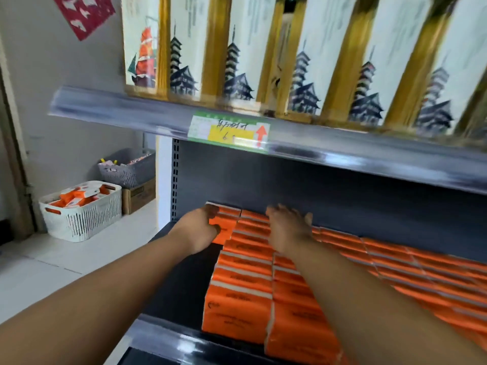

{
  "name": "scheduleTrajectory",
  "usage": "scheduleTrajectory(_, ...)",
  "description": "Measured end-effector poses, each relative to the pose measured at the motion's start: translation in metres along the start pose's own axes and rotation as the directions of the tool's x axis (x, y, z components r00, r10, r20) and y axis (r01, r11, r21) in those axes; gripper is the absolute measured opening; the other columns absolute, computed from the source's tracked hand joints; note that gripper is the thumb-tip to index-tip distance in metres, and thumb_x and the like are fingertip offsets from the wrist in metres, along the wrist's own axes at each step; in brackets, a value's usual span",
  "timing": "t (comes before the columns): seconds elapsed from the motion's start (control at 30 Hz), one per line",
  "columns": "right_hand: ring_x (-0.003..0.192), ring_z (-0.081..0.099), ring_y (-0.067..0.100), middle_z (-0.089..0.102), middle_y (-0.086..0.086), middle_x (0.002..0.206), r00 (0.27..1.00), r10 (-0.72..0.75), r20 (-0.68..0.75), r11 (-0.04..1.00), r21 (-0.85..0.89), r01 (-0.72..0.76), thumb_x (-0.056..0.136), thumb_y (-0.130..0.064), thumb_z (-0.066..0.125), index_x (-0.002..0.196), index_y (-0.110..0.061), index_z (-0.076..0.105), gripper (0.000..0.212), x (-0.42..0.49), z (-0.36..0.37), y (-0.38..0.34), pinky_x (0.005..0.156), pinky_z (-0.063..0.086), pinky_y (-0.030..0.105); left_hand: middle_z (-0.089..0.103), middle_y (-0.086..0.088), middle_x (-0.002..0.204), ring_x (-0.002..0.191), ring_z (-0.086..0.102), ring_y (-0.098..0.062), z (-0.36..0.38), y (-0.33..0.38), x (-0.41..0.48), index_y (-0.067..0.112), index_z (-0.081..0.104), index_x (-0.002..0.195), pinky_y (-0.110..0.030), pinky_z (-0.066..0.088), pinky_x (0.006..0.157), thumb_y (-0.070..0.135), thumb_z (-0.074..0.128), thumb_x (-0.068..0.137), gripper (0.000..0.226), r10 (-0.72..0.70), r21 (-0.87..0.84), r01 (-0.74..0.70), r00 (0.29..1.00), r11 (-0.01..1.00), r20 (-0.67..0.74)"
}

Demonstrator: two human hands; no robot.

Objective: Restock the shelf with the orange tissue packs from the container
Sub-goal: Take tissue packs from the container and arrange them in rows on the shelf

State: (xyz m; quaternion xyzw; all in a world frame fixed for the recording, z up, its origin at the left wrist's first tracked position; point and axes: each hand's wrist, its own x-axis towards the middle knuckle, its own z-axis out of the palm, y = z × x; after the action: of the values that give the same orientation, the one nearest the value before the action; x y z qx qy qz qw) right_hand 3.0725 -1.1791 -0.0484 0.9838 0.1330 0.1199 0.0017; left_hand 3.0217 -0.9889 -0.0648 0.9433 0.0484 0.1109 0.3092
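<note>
Two bare arms reach into a dark store shelf [181,285] where orange tissue packs [245,299] stand in tight rows running from the front lip to the back wall. The left hand [199,227] is at the rear left corner of the rows, its fingers [210,212] curled over the top of one orange tissue pack [224,231] and the thumb pressed to its near face, the pack touching its neighbours. The right hand [288,227] lies just beside it on the tops of the rear packs, its fingers loosely extended and gripping nothing. On the pale floor to the left, well apart from the shelf, a white basket [79,219] holds more orange and white packs; behind it a grey basket [131,169] sits on a cardboard box [139,196]. On the shelf above, tall white-and-gold boxes [237,61] printed with pagodas stand side by side over a handwritten price label [229,133] with a red arrow. The picture is motion-blurred.
</note>
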Motion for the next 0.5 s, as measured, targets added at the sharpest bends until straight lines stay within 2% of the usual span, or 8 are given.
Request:
scheduleTrajectory(0.1,0.136,0.038,0.027,0.040,0.000,0.148,1.000,0.026,-0.001,1.000,-0.017,-0.026,0.088,-0.026,0.060,0.143,-0.026,0.034,0.060,-0.038,-0.002,0.036,0.110,0.023,0.053,0.062,-0.003,0.127,0.117,0.057,-0.025,-0.005,0.024,-0.013,0.019,0.054,0.129,-0.030,0.045,0.096,0.021,0.056,0.092,0.038,0.037,0.052,-0.039,0.999,0.998,0.036)
scheduleTrajectory(0.23,0.133,0.040,0.028,0.043,0.004,0.144,0.998,0.056,-0.029,0.995,-0.083,-0.058,0.090,-0.028,0.056,0.142,-0.022,0.034,0.057,-0.089,-0.020,0.083,0.107,0.026,0.051,0.055,-0.004,0.137,0.124,0.053,-0.022,-0.002,0.061,-0.033,0.024,0.047,0.138,-0.023,0.040,0.088,0.026,0.058,0.091,0.049,0.104,0.145,-0.117,0.990,0.982,0.093)
scheduleTrajectory(0.37,0.130,0.042,0.029,0.045,0.005,0.141,0.996,0.072,-0.059,0.986,-0.143,-0.080,0.089,-0.033,0.058,0.140,-0.021,0.037,0.056,-0.134,-0.043,0.129,0.105,0.028,0.049,0.048,-0.004,0.145,0.131,0.047,-0.021,0.016,0.098,-0.055,0.018,0.045,0.142,-0.022,0.036,0.101,0.024,0.064,0.088,0.057,0.185,0.204,-0.219,0.968,0.954,0.172)
scheduleTrajectory(0.5,0.131,0.042,0.030,0.044,0.005,0.142,0.988,0.131,-0.076,0.980,-0.138,-0.140,0.086,-0.039,0.062,0.142,-0.020,0.034,0.065,-0.173,-0.063,0.173,0.106,0.028,0.052,0.051,-0.005,0.144,0.130,0.049,-0.021,0.042,0.144,-0.075,0.018,0.046,0.141,-0.023,0.038,0.101,0.025,0.066,0.086,0.059,0.251,0.189,-0.293,0.943,0.937,0.217)
